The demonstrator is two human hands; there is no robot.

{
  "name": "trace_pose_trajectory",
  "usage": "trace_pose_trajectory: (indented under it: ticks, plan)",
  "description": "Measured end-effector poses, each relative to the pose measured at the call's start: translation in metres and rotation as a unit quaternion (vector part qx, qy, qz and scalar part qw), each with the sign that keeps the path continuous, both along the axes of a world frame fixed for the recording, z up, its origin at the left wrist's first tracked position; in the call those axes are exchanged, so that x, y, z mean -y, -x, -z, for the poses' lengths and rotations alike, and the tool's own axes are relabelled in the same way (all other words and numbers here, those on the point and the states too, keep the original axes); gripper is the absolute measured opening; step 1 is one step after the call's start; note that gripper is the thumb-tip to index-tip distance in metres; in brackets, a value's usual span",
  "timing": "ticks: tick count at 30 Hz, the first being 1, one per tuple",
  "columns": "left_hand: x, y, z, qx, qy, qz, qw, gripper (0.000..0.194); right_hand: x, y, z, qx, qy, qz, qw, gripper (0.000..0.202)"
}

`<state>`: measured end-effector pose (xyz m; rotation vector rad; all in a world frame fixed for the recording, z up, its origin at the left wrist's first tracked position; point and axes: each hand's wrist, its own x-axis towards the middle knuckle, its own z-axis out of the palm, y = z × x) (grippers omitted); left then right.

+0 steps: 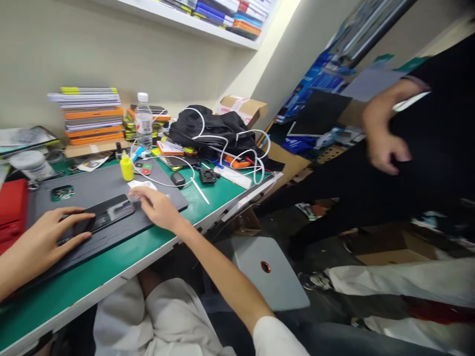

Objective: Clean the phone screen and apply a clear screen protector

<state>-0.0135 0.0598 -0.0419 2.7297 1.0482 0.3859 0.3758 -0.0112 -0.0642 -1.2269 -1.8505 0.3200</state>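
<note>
A black phone lies flat on a dark grey mat on the green table. My left hand rests over the phone's left end, its fingers spread and touching it. At the phone's right end is my right hand, its thumb and fingers pinched together; what lies between them is too small to make out. A white tissue is just behind my right fingers. A yellow bottle stands upright on the mat beyond the phone.
Behind the mat are stacked boxes, a water bottle and a black bag with white cables. A red case sits at the far left. A grey stool is beside the table, and a person in black stands at the right.
</note>
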Motion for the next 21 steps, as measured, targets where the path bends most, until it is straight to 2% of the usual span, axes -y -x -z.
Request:
trace_pose_trajectory:
  ticks: [2,4,8,12,14,16,19,21]
  plan:
    - [0.013,-0.012,-0.016,0.006,0.036,-0.032,0.999,0.111,-0.001,-0.006,0.002,-0.020,-0.013,0.044,0.999,0.060]
    - [0.019,-0.018,-0.022,0.001,0.042,-0.045,0.998,0.116,-0.004,-0.013,0.004,-0.026,-0.019,0.086,0.996,0.062]
    - [0.020,-0.014,-0.017,0.017,0.048,-0.062,0.997,0.122,-0.010,-0.022,0.008,-0.005,0.004,0.129,0.992,0.045]
    - [0.017,-0.011,-0.016,0.020,0.048,-0.069,0.996,0.122,-0.016,-0.022,0.010,0.023,0.037,0.133,0.990,0.021]
    - [0.018,-0.012,-0.017,0.018,0.048,-0.069,0.996,0.121,-0.019,-0.022,0.009,0.032,0.051,0.131,0.990,0.015]
    - [0.018,-0.012,-0.018,0.016,0.047,-0.070,0.996,0.121,-0.021,-0.023,0.008,0.036,0.062,0.131,0.989,0.019]
    - [0.018,-0.012,-0.019,0.012,0.045,-0.071,0.996,0.122,-0.025,-0.022,0.004,0.043,0.071,0.133,0.988,0.035]
    - [0.017,-0.012,-0.018,0.011,0.044,-0.068,0.997,0.123,-0.028,-0.020,0.001,0.053,0.071,0.134,0.987,0.035]
